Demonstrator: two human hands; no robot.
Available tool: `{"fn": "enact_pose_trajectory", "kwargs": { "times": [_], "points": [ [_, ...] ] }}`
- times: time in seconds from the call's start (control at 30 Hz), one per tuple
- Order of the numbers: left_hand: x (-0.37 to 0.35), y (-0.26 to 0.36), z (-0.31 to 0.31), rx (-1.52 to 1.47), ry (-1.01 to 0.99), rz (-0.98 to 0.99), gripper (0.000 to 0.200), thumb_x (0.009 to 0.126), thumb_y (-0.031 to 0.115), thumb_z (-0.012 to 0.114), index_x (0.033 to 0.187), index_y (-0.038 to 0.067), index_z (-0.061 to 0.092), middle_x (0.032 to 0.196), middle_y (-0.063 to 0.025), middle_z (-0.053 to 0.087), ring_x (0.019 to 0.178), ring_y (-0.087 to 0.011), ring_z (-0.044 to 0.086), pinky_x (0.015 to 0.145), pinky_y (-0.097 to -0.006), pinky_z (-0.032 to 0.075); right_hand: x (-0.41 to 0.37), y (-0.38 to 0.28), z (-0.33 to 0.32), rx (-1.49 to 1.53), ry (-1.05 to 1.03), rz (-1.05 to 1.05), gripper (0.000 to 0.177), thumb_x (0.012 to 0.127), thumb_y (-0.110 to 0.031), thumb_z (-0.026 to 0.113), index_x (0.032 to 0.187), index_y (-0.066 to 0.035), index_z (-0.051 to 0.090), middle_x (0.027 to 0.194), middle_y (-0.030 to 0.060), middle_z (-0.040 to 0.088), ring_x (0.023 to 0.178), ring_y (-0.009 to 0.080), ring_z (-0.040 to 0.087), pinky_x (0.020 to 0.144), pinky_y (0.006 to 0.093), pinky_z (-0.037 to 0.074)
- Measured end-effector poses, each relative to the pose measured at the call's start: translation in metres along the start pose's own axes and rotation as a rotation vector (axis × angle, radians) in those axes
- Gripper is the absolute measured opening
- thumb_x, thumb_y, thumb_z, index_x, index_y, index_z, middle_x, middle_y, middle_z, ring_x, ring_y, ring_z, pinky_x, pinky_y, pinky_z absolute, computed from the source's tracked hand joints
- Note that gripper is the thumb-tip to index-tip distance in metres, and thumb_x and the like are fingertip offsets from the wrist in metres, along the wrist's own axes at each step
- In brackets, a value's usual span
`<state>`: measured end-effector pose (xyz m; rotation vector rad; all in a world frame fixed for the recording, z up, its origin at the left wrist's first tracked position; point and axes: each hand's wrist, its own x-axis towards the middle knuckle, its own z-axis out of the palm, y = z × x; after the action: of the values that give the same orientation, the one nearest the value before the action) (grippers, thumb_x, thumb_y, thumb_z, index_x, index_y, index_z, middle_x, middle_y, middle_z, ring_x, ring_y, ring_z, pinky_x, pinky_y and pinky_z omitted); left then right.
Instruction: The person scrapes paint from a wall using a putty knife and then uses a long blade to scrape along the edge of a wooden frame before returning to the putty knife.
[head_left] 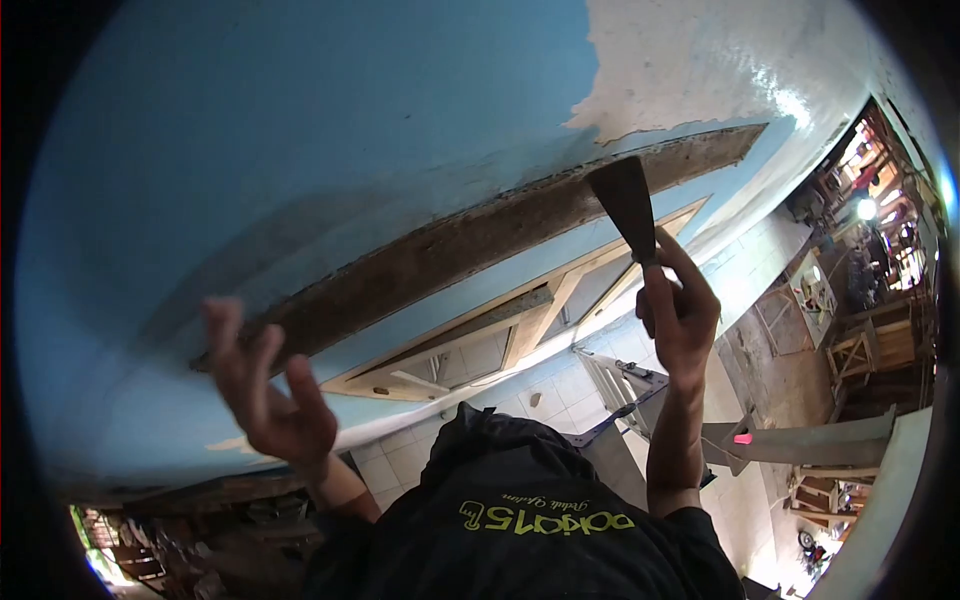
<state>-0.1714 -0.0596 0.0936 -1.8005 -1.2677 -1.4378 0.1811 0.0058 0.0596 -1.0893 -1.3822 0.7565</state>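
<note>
My right hand [680,310] grips the handle of a putty knife [627,205], its wide dark blade pointing up. The blade's tip overlaps a long, worn brown board [450,258] running along the wall. On the other side, my left hand [270,400] is raised with its fingers apart and nothing in it, near the board's left end. Blue paint covers most of the wall [330,110]. Above the board's right part, a pale patch [690,75] has a ragged paint edge.
Below the board sits a wooden window frame [520,335] with openings. A metal ladder-like stand [640,385] is beneath, over a tiled floor [565,395]. Wooden furniture [880,345] and a board with small items [812,290] stand at right.
</note>
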Motion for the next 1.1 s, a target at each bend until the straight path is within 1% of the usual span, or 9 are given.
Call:
{"fn": "enact_pose_trajectory", "kwargs": {
  "times": [0.1, 0.2, 0.23, 0.27, 0.3, 0.43, 0.53, 0.77, 1.1],
  "points": [
    [0.016, -0.002, -0.01, 0.247, 0.032, -0.031, 0.037, 0.091, 0.018, 0.061, 0.124, 0.004, 0.058, 0.143, -0.0224, 0.043, 0.135, -0.0413, 0.037, 0.108, -0.0543, 0.031, 0.02, -0.015, -0.005, -0.074, 0.042, -0.06, 0.034, 0.091, -0.004, 0.061, 0.125, 0.0, 0.06, 0.09, 0.004, 0.065, 0.058, 0.001, 0.051, 0.047, 0.0169, 0.038],
    [0.021, -0.007, -0.01, 0.342, 0.012, -0.101, 0.049, 0.089, 0.021, 0.064, 0.134, 0.008, 0.052, 0.149, -0.0218, 0.034, 0.138, -0.0407, 0.032, 0.109, -0.0544, 0.029, 0.035, -0.025, -0.01, -0.067, 0.033, -0.044, 0.032, 0.09, -0.004, 0.064, 0.122, 0.0, 0.062, 0.089, 0.0028, 0.065, 0.057, -0.0001, 0.049, 0.046, 0.0163, 0.036],
    [0.02, -0.012, -0.013, 0.36, -0.04, -0.144, 0.058, 0.087, 0.022, 0.065, 0.141, 0.011, 0.046, 0.154, -0.02, 0.025, 0.141, -0.0398, 0.027, 0.11, -0.0548, 0.027, 0.04, -0.028, -0.012, -0.058, 0.024, -0.04, 0.032, 0.09, -0.005, 0.064, 0.122, 0.0, 0.063, 0.089, 0.0024, 0.065, 0.056, -0.0005, 0.048, 0.046, 0.0162, 0.035],
    [0.018, -0.013, -0.012, 0.371, -0.056, -0.167, 0.06, 0.087, 0.022, 0.065, 0.142, 0.011, 0.044, 0.155, -0.0196, 0.023, 0.142, -0.0398, 0.024, 0.111, -0.0552, 0.026, 0.044, -0.029, -0.013, -0.048, 0.014, -0.037, 0.032, 0.09, -0.005, 0.065, 0.121, 0.0, 0.063, 0.089, 0.002, 0.065, 0.056, -0.0009, 0.047, 0.045, 0.016, 0.034],
    [0.017, -0.014, -0.01, 0.382, -0.074, -0.19, 0.063, 0.087, 0.023, 0.066, 0.144, 0.012, 0.041, 0.156, -0.0191, 0.021, 0.143, -0.0397, 0.022, 0.111, -0.0557, 0.025, 0.048, -0.029, -0.011, -0.035, 0.019, -0.068, 0.032, 0.089, -0.006, 0.067, 0.121, -0.001, 0.064, 0.078, -0.001, 0.063, 0.053, -0.0018, 0.044, 0.044, 0.016, 0.03],
    [0.015, -0.013, -0.006, 0.414, -0.124, -0.212, 0.072, 0.086, 0.026, 0.067, 0.149, 0.014, 0.033, 0.158, -0.0178, 0.012, 0.145, -0.0396, 0.012, 0.112, -0.0582, 0.02, 0.06, -0.03, -0.002, -0.044, 0.044, -0.043, 0.03, 0.089, -0.008, 0.068, 0.119, -0.003, 0.066, 0.058, -0.007, 0.053, 0.049, -0.0024, 0.04, 0.043, 0.0163, 0.025],
    [0.014, -0.017, -0.008, 0.408, -0.156, -0.19, 0.076, 0.086, 0.029, 0.067, 0.15, 0.015, 0.03, 0.158, -0.0177, 0.01, 0.145, -0.0402, 0.009, 0.113, -0.059, 0.017, 0.063, -0.015, -0.004, 0.077, 0.002, -0.048, 0.029, 0.089, -0.007, 0.068, 0.118, -0.001, 0.065, 0.059, -0.0059, 0.054, 0.048, -0.002, 0.039, 0.042, 0.0171, 0.025],
    [0.011, -0.021, -0.005, 0.417, -0.15, -0.186, 0.08, 0.085, 0.032, 0.069, 0.151, 0.014, 0.027, 0.159, -0.0177, 0.008, 0.145, -0.0402, 0.007, 0.114, -0.0588, 0.015, 0.081, -0.005, -0.01, 0.151, -0.11, -0.066, 0.027, 0.089, -0.003, 0.066, 0.115, 0.0, 0.066, 0.06, -0.0027, 0.057, 0.047, -0.0006, 0.041, 0.04, 0.0183, 0.026],
    [0.011, -0.022, -0.003, 0.448, -0.208, -0.138, 0.085, 0.083, 0.035, 0.07, 0.151, 0.014, 0.025, 0.158, -0.0211, 0.002, 0.144, -0.0442, 0.002, 0.113, -0.0604, 0.013, 0.084, -0.004, 0.004, 0.256, -0.119, -0.069, 0.026, 0.09, -0.002, 0.065, 0.115, 0.0, 0.066, 0.064, -0.0018, 0.058, 0.048, -0.0003, 0.041, 0.04, 0.0181, 0.026]
  ]
}}
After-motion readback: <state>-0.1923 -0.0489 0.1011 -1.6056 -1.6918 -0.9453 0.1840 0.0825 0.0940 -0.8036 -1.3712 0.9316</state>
